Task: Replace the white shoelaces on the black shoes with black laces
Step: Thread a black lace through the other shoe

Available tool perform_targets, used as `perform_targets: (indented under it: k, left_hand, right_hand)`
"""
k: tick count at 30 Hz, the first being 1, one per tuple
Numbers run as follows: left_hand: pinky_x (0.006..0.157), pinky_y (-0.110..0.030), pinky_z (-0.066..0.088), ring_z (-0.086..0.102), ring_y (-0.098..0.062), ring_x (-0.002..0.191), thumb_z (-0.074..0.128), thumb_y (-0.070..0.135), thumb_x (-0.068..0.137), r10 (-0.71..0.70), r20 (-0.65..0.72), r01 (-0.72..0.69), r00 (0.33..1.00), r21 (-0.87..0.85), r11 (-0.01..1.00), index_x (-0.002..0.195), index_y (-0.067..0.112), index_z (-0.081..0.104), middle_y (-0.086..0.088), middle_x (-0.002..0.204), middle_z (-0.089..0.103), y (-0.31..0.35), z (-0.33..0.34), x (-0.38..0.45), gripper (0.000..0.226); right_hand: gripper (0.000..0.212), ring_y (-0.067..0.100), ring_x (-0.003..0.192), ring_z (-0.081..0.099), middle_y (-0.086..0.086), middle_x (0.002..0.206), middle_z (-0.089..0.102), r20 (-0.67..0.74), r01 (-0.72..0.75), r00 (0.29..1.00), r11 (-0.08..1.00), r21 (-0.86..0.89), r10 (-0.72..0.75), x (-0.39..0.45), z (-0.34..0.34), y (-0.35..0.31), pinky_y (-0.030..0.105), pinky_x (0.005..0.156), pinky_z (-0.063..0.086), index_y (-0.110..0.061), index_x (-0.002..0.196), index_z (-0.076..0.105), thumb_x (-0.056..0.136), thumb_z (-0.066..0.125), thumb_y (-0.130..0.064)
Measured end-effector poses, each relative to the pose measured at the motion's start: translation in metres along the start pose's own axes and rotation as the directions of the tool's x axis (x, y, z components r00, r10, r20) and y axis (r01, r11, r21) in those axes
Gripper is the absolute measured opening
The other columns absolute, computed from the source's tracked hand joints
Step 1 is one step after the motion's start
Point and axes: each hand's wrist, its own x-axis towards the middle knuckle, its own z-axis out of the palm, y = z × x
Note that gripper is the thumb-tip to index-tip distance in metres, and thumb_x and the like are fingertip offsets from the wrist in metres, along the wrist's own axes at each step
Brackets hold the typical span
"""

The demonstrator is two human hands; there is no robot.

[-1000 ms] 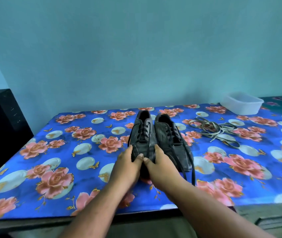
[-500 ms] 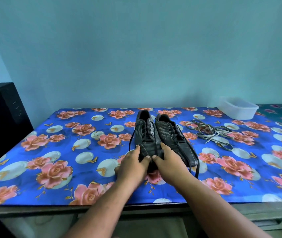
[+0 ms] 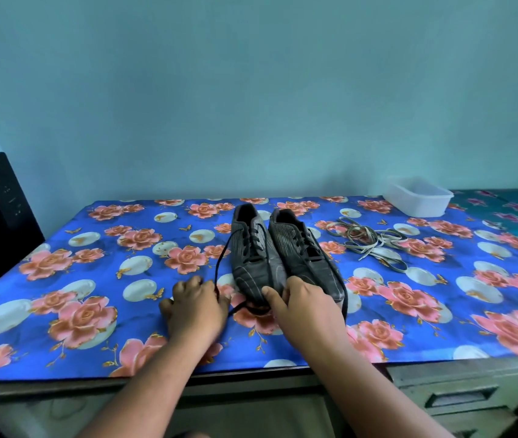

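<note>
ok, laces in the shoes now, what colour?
Black laces, threaded in both shoes; head view.

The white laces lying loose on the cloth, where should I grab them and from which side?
Judging by their pose, take the white laces at the bunched middle, where the flat strands cross. Come straight down from above, pinching several strands. They lie flat on the cloth, right of the shoes and in front of the plastic tub, with nothing over them.
</note>
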Motion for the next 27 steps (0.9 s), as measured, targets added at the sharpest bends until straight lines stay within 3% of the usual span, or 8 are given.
perform_targets:
  k: [4, 6, 9, 12, 16, 22, 24, 27]
  left_hand:
    - [0.09, -0.042, 0.04, 0.056, -0.025, 0.115, 0.058, 0.039, 0.097, -0.003, -0.084, -0.005, 0.996, -0.096, 0.995, 0.109, 0.035, 0.071, 0.008, 0.115, 0.068, 0.001, -0.005, -0.005, 0.018]
    - [0.085, -0.039, 0.048, 0.064, -0.025, 0.103, 0.059, 0.033, 0.096, -0.009, -0.11, -0.017, 0.994, -0.237, 0.971, 0.101, 0.032, 0.071, 0.006, 0.102, 0.073, 0.002, -0.009, -0.009, 0.013]
    - [0.069, -0.033, 0.05, 0.065, -0.014, 0.079, 0.061, 0.029, 0.097, 0.005, -0.143, -0.081, 0.99, -0.532, 0.843, 0.091, 0.027, 0.068, 0.009, 0.082, 0.071, 0.007, -0.015, -0.025, 0.009]
    - [0.063, -0.029, 0.047, 0.061, -0.006, 0.065, 0.064, 0.029, 0.097, 0.058, -0.16, -0.148, 0.985, -0.639, 0.755, 0.087, 0.031, 0.068, 0.011, 0.073, 0.071, 0.015, -0.015, -0.045, 0.011]
    - [0.073, -0.029, 0.051, 0.066, -0.005, 0.078, 0.069, 0.028, 0.093, 0.138, -0.126, -0.185, 0.982, -0.548, 0.816, 0.089, 0.035, 0.07, 0.017, 0.082, 0.072, 0.019, -0.002, -0.056, 0.008]
    - [0.057, -0.009, 0.035, 0.056, 0.008, 0.066, 0.07, 0.031, 0.091, 0.217, -0.093, -0.234, 0.972, -0.488, 0.841, 0.097, 0.033, 0.075, 0.021, 0.079, 0.071, 0.026, 0.003, -0.068, 0.008]
    - [0.062, -0.012, 0.041, 0.058, 0.006, 0.069, 0.072, 0.033, 0.091, 0.213, -0.07, -0.217, 0.975, -0.537, 0.815, 0.1, 0.033, 0.076, 0.021, 0.083, 0.073, 0.029, 0.002, -0.072, 0.01]
    - [0.074, -0.03, 0.055, 0.067, 0.0, 0.074, 0.073, 0.032, 0.091, 0.206, -0.005, -0.154, 0.979, -0.682, 0.715, 0.099, 0.034, 0.076, 0.017, 0.08, 0.074, 0.033, -0.001, -0.076, 0.009]
  right_hand:
    - [0.042, 0.031, 0.092, 0.064, 0.002, 0.093, 0.067, -0.023, 0.026, 0.999, 0.999, -0.021, -0.027, -0.005, -0.002, 0.0, 0.036, 0.066, 0.038, -0.019, 0.088, 0.051, 0.101, 0.04, -0.058]
    - [0.036, 0.032, 0.09, 0.063, 0.003, 0.093, 0.068, -0.044, 0.062, 0.997, 0.997, -0.037, -0.064, -0.007, -0.004, 0.002, 0.036, 0.065, 0.037, -0.019, 0.089, 0.052, 0.102, 0.04, -0.05]
    - [0.03, 0.029, 0.077, 0.056, 0.001, 0.082, 0.064, -0.032, 0.083, 0.996, 0.996, 0.044, -0.081, -0.01, -0.008, 0.005, 0.037, 0.062, 0.04, -0.018, 0.08, 0.052, 0.099, 0.046, -0.041]
    - [0.03, 0.025, 0.068, 0.053, 0.001, 0.069, 0.057, -0.039, 0.069, 0.997, 0.985, 0.158, -0.063, -0.011, -0.012, 0.008, 0.037, 0.059, 0.041, -0.016, 0.071, 0.048, 0.091, 0.052, -0.038]
    - [0.027, 0.023, 0.068, 0.057, 0.0, 0.069, 0.059, -0.008, 0.102, 0.995, 0.985, 0.136, -0.101, -0.01, -0.015, 0.006, 0.036, 0.059, 0.045, -0.017, 0.073, 0.052, 0.089, 0.053, -0.039]
    - [0.021, 0.018, 0.075, 0.058, -0.005, 0.076, 0.063, 0.046, 0.124, 0.991, 0.99, 0.072, -0.127, -0.01, -0.011, 0.011, 0.034, 0.063, 0.044, -0.023, 0.078, 0.056, 0.088, 0.057, -0.041]
    - [0.018, 0.01, 0.072, 0.059, -0.007, 0.074, 0.066, 0.061, 0.097, 0.992, 0.98, 0.172, -0.109, -0.01, -0.011, 0.014, 0.031, 0.064, 0.046, -0.023, 0.078, 0.06, 0.087, 0.06, -0.039]
    - [0.013, 0.007, 0.064, 0.064, -0.007, 0.068, 0.069, 0.115, 0.018, 0.991, 0.921, 0.389, -0.068, -0.01, -0.015, 0.013, 0.03, 0.063, 0.05, -0.022, 0.075, 0.062, 0.085, 0.065, -0.031]
